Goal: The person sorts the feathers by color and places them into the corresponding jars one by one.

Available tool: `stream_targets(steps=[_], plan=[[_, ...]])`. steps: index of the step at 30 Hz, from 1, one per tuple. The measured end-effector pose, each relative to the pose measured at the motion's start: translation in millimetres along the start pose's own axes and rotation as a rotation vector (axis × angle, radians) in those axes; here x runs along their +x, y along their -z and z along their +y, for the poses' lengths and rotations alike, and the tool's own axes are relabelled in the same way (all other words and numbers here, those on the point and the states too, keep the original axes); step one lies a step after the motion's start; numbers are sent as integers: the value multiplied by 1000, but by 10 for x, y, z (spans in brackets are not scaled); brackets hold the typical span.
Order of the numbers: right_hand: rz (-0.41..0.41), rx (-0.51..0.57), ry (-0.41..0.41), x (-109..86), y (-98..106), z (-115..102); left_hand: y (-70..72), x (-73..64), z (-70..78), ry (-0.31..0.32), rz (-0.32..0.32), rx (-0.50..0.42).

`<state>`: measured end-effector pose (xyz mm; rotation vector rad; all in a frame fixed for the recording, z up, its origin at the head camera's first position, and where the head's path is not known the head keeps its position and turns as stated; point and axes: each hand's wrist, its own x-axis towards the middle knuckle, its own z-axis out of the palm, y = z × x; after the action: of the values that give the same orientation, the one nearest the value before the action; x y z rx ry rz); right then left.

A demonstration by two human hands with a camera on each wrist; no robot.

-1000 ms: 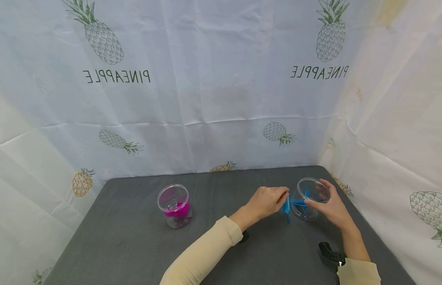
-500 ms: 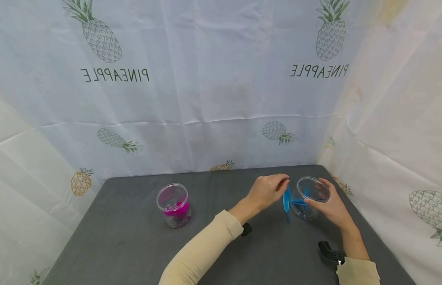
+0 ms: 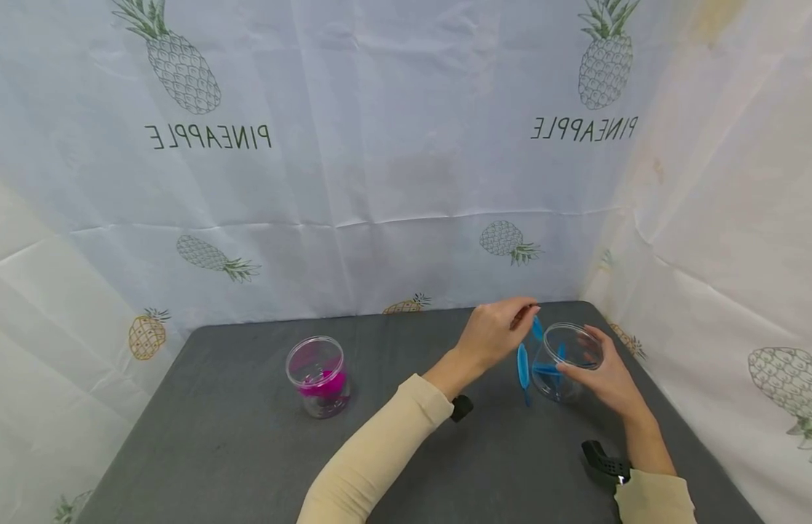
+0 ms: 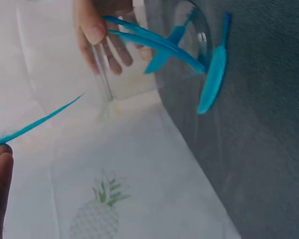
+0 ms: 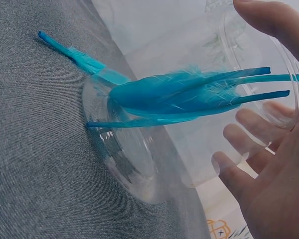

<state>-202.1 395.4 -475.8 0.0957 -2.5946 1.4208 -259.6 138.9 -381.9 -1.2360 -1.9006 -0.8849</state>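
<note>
My left hand (image 3: 487,335) pinches a thin blue feather (image 4: 40,121) and is raised just left of a clear plastic jar (image 3: 550,397). The feather points away from the fingertips, apart from the jar in the left wrist view. Around the jar's upper part, my right hand (image 3: 605,378) curls its thumb and fingers, keeping it on the table. Several blue feathers (image 5: 164,94) stand inside this jar, their quills toward the rim. Another blue feather (image 3: 523,366) lies on the table close to the jar's left side.
A second clear jar (image 3: 322,409) with magenta feathers (image 3: 324,383) inside stands on the left part of the dark grey table (image 3: 249,451). White curtains (image 3: 393,167) printed with pineapples hang behind the table and along both sides.
My left hand has risen away from the tabletop, bringing up a blue feather, while another stays lying beside the jar. The right hand keeps its hold on the jar in place.
</note>
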Motion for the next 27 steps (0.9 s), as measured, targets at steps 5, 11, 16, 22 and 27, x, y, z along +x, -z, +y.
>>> stream_targets(steps=[5,11,16,22,27], plan=[[0,-1,-2,13,-11,11,-68,95,72,-16,-4,-36],[1,8,-10,23,-8,17,-197,164,139,-31,-44,-22],[-3,8,-14,36,5,10,-303,159,156,-4,-115,41],[-6,16,-7,24,15,45,-430,82,150,38,-197,133],[-5,23,-4,18,13,60,-518,24,115,84,-236,150]])
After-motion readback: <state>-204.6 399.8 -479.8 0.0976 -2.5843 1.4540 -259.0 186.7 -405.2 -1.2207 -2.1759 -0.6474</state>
